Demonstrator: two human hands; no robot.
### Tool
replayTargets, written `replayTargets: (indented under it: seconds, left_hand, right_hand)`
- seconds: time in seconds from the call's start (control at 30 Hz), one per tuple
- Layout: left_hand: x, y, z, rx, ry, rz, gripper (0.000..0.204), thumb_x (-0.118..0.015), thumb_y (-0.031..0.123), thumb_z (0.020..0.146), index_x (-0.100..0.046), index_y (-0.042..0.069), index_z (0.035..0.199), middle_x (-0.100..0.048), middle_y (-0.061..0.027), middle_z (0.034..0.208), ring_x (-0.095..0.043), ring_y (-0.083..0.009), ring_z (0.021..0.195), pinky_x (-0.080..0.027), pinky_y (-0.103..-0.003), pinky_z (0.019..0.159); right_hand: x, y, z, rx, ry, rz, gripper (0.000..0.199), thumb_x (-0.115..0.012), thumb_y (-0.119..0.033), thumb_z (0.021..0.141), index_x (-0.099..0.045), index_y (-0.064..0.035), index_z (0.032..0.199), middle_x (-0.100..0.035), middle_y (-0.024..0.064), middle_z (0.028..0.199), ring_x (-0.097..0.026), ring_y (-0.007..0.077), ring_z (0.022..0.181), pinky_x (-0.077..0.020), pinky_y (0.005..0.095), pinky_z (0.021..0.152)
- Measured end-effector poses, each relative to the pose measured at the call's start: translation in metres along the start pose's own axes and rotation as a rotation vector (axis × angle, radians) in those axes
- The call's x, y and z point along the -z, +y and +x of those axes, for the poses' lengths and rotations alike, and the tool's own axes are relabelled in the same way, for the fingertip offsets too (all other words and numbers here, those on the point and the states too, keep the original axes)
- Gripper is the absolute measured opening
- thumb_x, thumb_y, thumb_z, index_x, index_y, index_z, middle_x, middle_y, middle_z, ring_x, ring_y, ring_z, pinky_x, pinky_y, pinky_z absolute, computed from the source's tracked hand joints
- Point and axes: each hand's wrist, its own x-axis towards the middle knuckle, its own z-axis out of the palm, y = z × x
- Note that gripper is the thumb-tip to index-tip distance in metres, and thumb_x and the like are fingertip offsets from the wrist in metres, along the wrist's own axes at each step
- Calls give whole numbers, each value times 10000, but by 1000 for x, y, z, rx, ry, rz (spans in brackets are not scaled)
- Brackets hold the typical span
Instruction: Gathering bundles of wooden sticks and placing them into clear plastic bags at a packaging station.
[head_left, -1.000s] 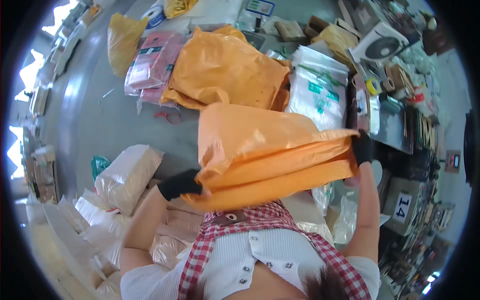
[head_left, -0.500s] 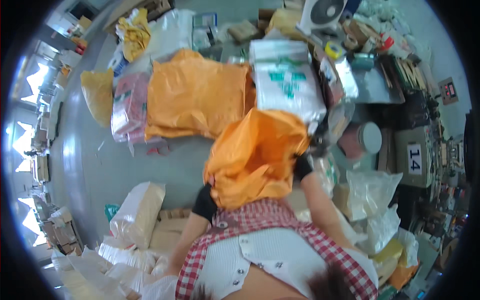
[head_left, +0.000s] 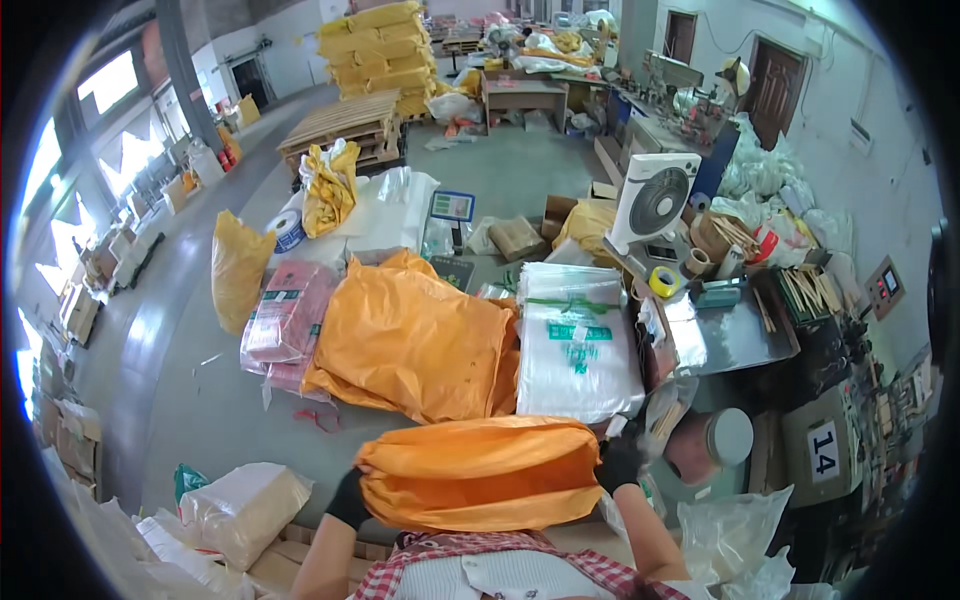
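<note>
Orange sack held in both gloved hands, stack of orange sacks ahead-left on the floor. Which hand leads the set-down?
Probably left. The left hand grips the orange sack's end nearer the orange stack; the right hand sits toward the white bags.

The orange sack (head_left: 480,475) is thin, faintly glossy, creased plastic, like the orange heap (head_left: 410,340) behind it, beside a translucent white film bundle (head_left: 578,345), a rough wooden pallet (head_left: 340,125), a smooth polished concrete floor (head_left: 180,340) and a dull metal desk (head_left: 735,335).

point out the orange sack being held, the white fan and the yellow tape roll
orange sack (head_left: 480,475), head view, middle of its front
white fan (head_left: 655,202), head view, round grille
yellow tape roll (head_left: 663,282), head view, outer rim
</note>
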Motion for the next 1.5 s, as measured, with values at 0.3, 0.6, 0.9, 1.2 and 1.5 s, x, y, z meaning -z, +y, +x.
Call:
replayTargets:
  seconds: [0.3,0.6,0.9,1.2,1.5]
  left_hand:
    - [-153,-41,30,403,-143,139,499,-586,193,883,-431,10,1321,-525,-128,1309,-557,-248,1137,-436,-393,1003]
    - [-123,22,15,-383,-155,1906,865,-686,556,738,-421,-65,1279,-550,-280,1183,-525,-399,1125,-431,-417,928]
    - [-106,-6,82,327,78,364,292,-544,236,871,-592,39,1081,-643,-56,894,-630,-197,815,-529,-361,735]
    - [-70,-19,127,378,-101,231,447,-470,333,916,-481,58,1268,-572,-145,1186,-588,-315,1064,-507,-459,880]
    - [26,-3,175,373,-31,634,111,-536,99,810,-567,62,909,-547,-27,820,-575,-157,722,-519,-328,669]
  right_hand:
    - [-78,-128,33,722,-238,886,441,-703,-191,768,-562,-29,1154,-659,170,951,-626,322,886,-483,389,805]
    - [71,-71,75,641,-565,1107,203,-568,-200,905,-693,-46,945,-670,34,899,-584,123,871,-453,285,809]
    - [48,-170,9,801,777,1,284,-600,-194,747,-597,-47,989,-598,110,926,-597,281,858,-477,385,746]
    - [-264,0,-44,285,-986,211,384,-565,-360,815,-621,-118,1108,-607,185,1146,-595,318,976,-474,424,824]
    - [-71,-71,-95,-168,-504,299,405,-640,-386,773,-645,-54,1004,-645,176,1029,-589,330,980,-461,434,857]
